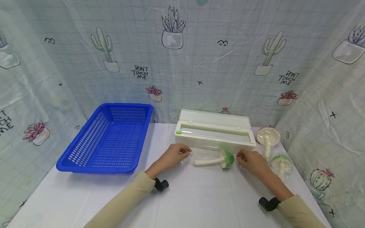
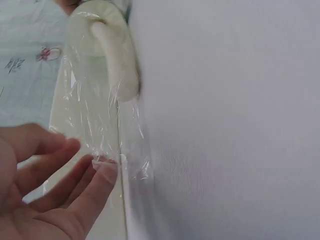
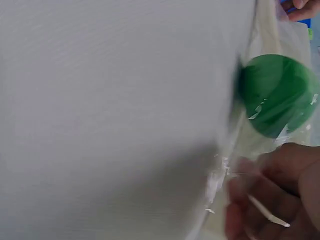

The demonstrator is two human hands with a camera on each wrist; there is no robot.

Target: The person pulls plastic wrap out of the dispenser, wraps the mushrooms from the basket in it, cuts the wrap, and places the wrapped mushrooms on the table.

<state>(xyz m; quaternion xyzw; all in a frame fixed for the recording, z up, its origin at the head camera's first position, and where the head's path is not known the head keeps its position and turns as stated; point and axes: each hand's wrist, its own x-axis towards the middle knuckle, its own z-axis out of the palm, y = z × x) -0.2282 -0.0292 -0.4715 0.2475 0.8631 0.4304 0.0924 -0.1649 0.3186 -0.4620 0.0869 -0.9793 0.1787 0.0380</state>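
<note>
A toy mushroom with a green cap and white stem (image 1: 206, 162) lies in a sheet of clear cling film (image 1: 203, 153), in front of a white cling film dispenser (image 1: 214, 144). My left hand (image 1: 176, 155) pinches the film's left end, just past the stem's tip. Beside the green cap (image 3: 277, 95), my right hand (image 1: 253, 161) pinches the film's right end with curled fingers. In the left wrist view, the film stretches from the left fingertips (image 2: 106, 172) up over the stem.
The dispenser's lid (image 1: 214, 117) stands raised, with a green slider at its left end. A blue plastic basket (image 1: 145, 139) sits at left. Two film-wrapped mushrooms, one with a pale cap (image 1: 268, 135) and one green-edged (image 1: 281, 164), lie by the right forearm. A printed curtain (image 1: 194, 95) hangs behind.
</note>
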